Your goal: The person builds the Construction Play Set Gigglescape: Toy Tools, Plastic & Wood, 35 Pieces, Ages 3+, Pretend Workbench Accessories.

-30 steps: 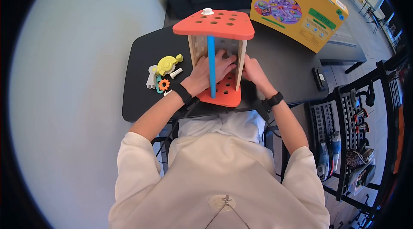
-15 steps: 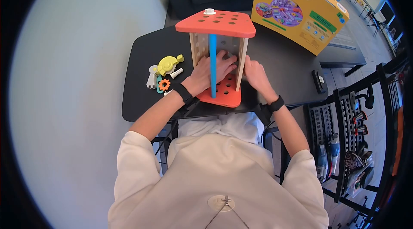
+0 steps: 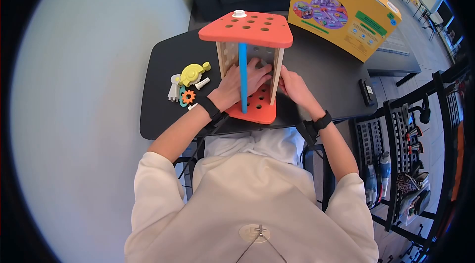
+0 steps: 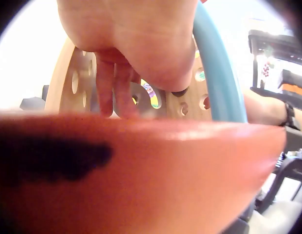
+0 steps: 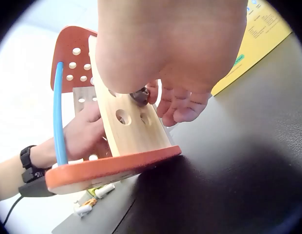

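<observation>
Your left hand [image 3: 255,76] is inside the toy frame [image 3: 247,34], which stands upright near the middle of the head view, on the black table [image 3: 321,87]. The hand passes behind the blue bar [image 3: 243,76], and its fingertips are near the inner face of the right-hand wooden panel [image 5: 134,139]. At the centre of the left wrist view two of your fingers hang fairly straight, while a bit of something dark shows just beside the thumb side of the hand; you cannot be said for certain to grip it, as the hand itself covers that spot.

Your right hand [image 3: 293,86] is outside the same panel, right of centre in the head view. Its fingers are curled, and near the centre of the right wrist view they pinch a dark round piece [image 5: 140,97] against the panel's outer face, above a bare hole; your thumb tip is hidden there.

A white bolt head [image 3: 239,14] sits on the frame's red top. Left of the frame in the head view lie a yellow saw-like piece [image 3: 192,74], a white screw [image 3: 202,83], an orange gear [image 3: 188,97] and a pale grey piece [image 3: 174,89]. The yellow box [image 3: 341,16] stands at the upper right.
</observation>
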`<move>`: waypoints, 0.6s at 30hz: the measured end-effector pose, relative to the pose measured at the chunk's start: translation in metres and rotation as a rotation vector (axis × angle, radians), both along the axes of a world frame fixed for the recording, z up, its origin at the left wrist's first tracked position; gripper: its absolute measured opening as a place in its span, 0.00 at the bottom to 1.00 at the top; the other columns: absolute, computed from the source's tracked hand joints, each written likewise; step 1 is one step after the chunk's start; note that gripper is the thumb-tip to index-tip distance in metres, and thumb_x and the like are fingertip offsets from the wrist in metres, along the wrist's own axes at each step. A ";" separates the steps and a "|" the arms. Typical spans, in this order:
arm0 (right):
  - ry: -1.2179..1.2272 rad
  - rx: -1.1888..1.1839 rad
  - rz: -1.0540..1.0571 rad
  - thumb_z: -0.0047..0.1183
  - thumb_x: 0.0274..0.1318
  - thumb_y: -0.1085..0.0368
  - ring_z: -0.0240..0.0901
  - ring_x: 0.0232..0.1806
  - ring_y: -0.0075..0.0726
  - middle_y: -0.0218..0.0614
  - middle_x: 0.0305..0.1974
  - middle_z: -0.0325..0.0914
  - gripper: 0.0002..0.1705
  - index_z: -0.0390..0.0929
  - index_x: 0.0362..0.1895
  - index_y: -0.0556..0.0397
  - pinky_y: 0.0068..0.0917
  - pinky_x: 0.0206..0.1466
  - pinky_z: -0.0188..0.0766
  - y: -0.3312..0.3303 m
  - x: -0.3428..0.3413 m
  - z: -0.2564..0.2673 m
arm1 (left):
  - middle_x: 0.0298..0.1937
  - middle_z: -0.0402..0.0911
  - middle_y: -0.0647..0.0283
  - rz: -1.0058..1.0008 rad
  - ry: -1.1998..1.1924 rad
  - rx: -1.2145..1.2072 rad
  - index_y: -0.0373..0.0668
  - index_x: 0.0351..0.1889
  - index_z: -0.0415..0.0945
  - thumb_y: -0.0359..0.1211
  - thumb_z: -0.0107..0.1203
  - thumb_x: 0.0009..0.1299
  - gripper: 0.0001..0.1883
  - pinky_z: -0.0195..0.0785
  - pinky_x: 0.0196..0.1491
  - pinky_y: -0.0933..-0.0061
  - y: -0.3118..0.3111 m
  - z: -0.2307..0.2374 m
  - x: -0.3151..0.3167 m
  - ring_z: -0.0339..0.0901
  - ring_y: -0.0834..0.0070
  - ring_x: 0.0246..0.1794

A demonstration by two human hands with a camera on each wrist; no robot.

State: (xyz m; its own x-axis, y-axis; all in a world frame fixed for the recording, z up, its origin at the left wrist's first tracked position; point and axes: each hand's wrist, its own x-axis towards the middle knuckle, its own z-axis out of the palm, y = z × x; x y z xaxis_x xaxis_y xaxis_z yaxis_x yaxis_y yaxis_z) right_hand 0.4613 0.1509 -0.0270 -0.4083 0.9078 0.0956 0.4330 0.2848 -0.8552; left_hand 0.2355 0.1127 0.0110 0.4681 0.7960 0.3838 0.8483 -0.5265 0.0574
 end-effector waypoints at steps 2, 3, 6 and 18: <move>0.079 -0.538 0.106 0.33 0.87 0.45 0.78 0.34 0.50 0.44 0.32 0.78 0.29 0.76 0.46 0.56 0.46 0.45 0.75 0.019 0.001 -0.011 | 0.53 0.81 0.58 -0.001 -0.004 -0.010 0.52 0.60 0.81 0.46 0.58 0.81 0.15 0.88 0.39 0.52 -0.001 0.001 0.000 0.88 0.57 0.44; 0.078 -0.538 0.108 0.33 0.87 0.45 0.78 0.34 0.50 0.44 0.32 0.78 0.29 0.76 0.46 0.56 0.46 0.45 0.75 0.020 0.004 -0.013 | 0.53 0.81 0.58 -0.003 -0.011 -0.020 0.52 0.59 0.81 0.46 0.58 0.82 0.15 0.88 0.39 0.52 -0.001 0.001 0.000 0.88 0.57 0.44; -0.091 -0.374 0.082 0.35 0.87 0.44 0.76 0.34 0.35 0.36 0.34 0.77 0.27 0.74 0.49 0.55 0.39 0.43 0.75 0.000 0.004 0.006 | 0.55 0.80 0.57 -0.017 -0.030 -0.014 0.52 0.59 0.81 0.46 0.57 0.82 0.15 0.88 0.40 0.51 0.000 -0.004 -0.002 0.88 0.57 0.46; 0.103 -0.183 0.070 0.37 0.87 0.47 0.68 0.30 0.30 0.30 0.33 0.72 0.25 0.70 0.42 0.54 0.37 0.38 0.71 0.001 0.000 -0.004 | 0.56 0.79 0.58 0.001 -0.011 -0.024 0.53 0.61 0.79 0.46 0.58 0.81 0.16 0.88 0.40 0.51 0.001 -0.007 -0.002 0.89 0.57 0.45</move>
State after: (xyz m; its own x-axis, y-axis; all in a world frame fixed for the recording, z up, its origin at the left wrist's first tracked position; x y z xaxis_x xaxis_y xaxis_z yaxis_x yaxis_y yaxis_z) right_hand 0.4611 0.1519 -0.0310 -0.4676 0.8836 -0.0241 0.3253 0.1466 -0.9342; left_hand 0.2336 0.1135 0.0041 0.4631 0.8054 0.3699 0.8481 -0.5240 0.0792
